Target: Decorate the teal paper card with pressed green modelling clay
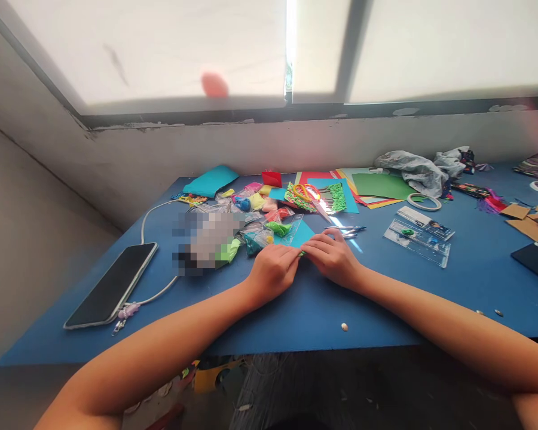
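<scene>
Near the middle of the blue table, my left hand (pixel 273 270) and my right hand (pixel 333 257) meet at their fingertips. Between them shows a tiny bit of a green piece (pixel 302 253), pinched by the fingers of both hands; its shape is mostly hidden. Just beyond the hands lie a blue paper sheet (pixel 303 232), a green clay packet (pixel 278 228) and a few pens (pixel 352 229). Orange-handled scissors (pixel 312 197) rest on green decorated pieces farther back.
A phone (pixel 112 285) with a white cable lies at the left. Clear plastic rulers (pixel 418 240) and a white ring (pixel 424 202) are at the right. Coloured papers (pixel 381 186) and a crumpled plastic bag (pixel 412 170) line the back. A small shell-like bit (pixel 344 326) sits near the front edge.
</scene>
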Demonstrator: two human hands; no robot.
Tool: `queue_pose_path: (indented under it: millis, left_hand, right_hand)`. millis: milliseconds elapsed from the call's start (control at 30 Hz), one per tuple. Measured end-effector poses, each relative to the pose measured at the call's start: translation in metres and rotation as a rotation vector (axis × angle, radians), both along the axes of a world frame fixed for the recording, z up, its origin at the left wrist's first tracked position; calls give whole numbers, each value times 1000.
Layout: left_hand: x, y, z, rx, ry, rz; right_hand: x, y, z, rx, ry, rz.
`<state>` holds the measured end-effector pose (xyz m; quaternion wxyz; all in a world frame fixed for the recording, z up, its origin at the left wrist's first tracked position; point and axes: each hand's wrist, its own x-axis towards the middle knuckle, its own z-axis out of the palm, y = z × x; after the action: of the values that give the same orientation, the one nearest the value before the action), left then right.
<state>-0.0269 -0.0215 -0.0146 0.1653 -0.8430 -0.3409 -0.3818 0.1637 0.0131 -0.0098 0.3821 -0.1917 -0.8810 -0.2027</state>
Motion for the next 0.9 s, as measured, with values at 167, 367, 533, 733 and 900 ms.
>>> queue_pose_path:
  millis: [167, 367, 533, 733, 900]
  left_hand:
    - [0, 0, -1, -18, -7, -6]
    - [1, -1, -2, -37, 13, -5]
    - [1, -2, -3, -77, 25, 11]
    - [1, -1, -5, -108, 47, 14]
    - [0, 0, -7, -135, 63, 23]
  right_hand:
    - [-1, -2, -1, 15, -4, -8]
    - [-3, -4, -3, 61, -57, -61]
    - [-2, -3, -5, 44, -91, -71]
    - [-1, -2, -8, 34, -144, -86]
    - [-1, -1, -8, 14, -121, -61]
